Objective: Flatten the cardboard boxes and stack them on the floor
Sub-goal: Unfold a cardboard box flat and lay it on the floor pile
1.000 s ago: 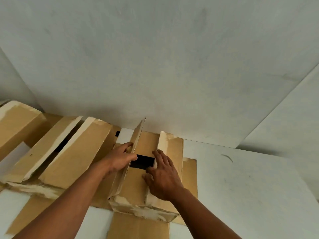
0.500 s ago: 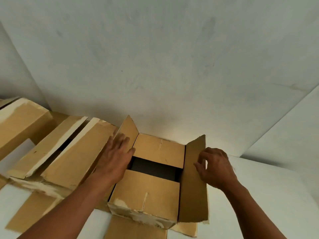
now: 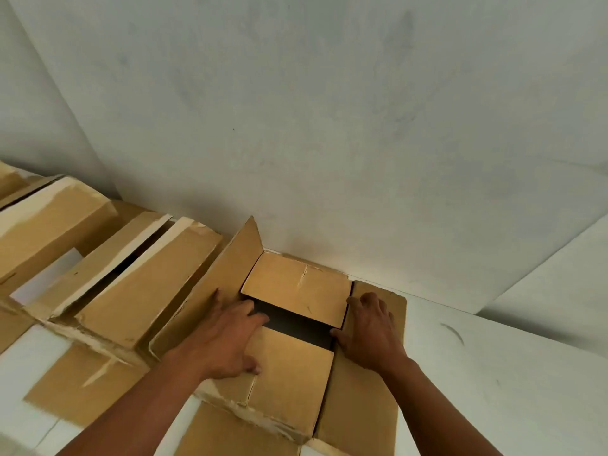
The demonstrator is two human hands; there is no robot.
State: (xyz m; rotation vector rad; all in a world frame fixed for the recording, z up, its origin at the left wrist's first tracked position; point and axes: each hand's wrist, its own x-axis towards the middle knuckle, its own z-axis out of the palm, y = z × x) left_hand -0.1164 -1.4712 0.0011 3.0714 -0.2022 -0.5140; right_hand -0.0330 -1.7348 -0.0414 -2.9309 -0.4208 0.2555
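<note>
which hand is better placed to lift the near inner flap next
Left, probably: left hand lies on the near inner flap, fingertips at its edge; right hand rests on the right outer flap.

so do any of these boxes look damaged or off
Yes. The open box is ragged along its near edge, its brown surface peeled to white. The neighbouring box on its left has similar white torn strips along its flap edges.

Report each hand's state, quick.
Left hand: open, flat on the near box flap.
Right hand: open, pressing the right box flap.
</note>
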